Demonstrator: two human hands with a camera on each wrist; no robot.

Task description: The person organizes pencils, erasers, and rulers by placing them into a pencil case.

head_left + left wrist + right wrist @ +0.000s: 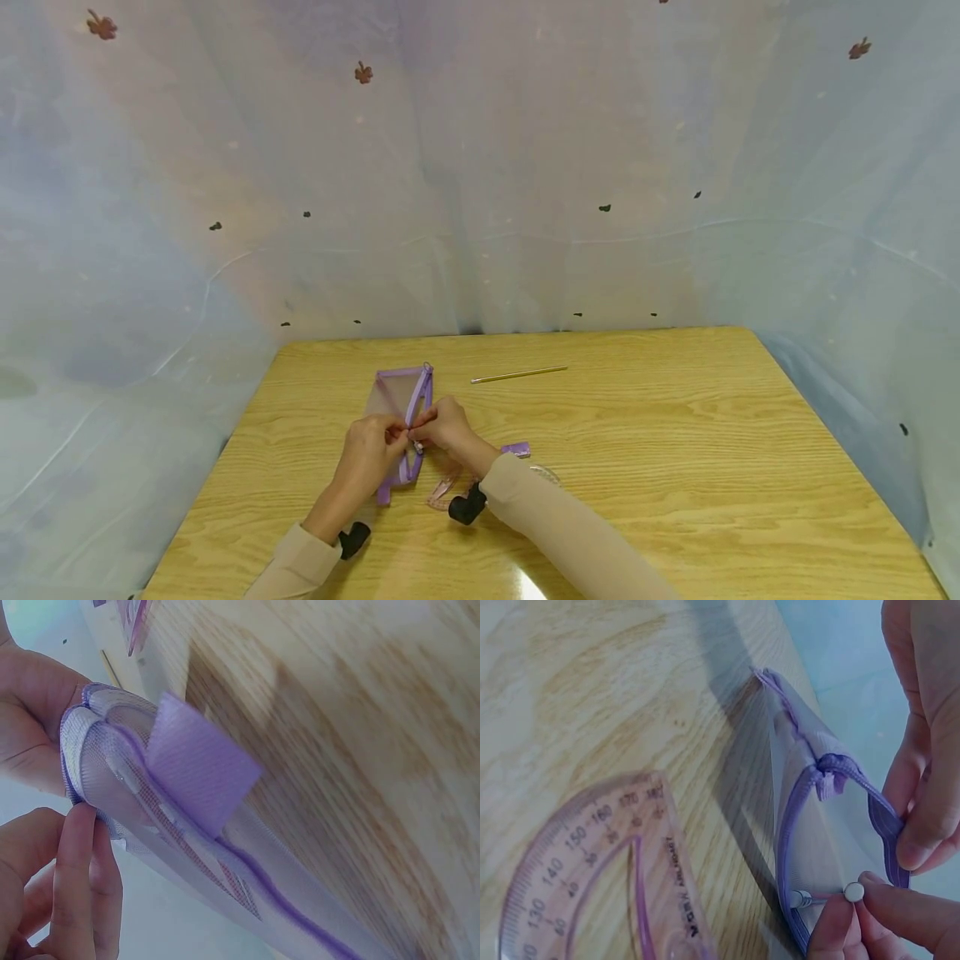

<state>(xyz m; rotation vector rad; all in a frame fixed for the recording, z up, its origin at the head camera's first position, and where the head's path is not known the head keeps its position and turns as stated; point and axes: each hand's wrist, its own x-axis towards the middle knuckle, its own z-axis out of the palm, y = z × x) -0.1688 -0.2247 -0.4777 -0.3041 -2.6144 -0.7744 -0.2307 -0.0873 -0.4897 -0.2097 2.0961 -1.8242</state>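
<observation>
A mesh pencil case with purple trim stands at the left of the table, its zipped side parted. My left hand pinches the purple zipper edge between thumb and fingers. Close beside it is my right hand, fingertips nearly meeting the left ones. In the right wrist view my right fingers pinch a small white round-ended piece at the opening; what it belongs to is unclear. A silver end shows just inside the mouth. Toward the left wrist camera sticks a purple fabric tab.
A pink protractor lies flat near my right wrist. Partly behind my right forearm are a small purple item and a clear curved edge. Farther back lies a slim gold pencil-like stick. Hanging fabric borders the table.
</observation>
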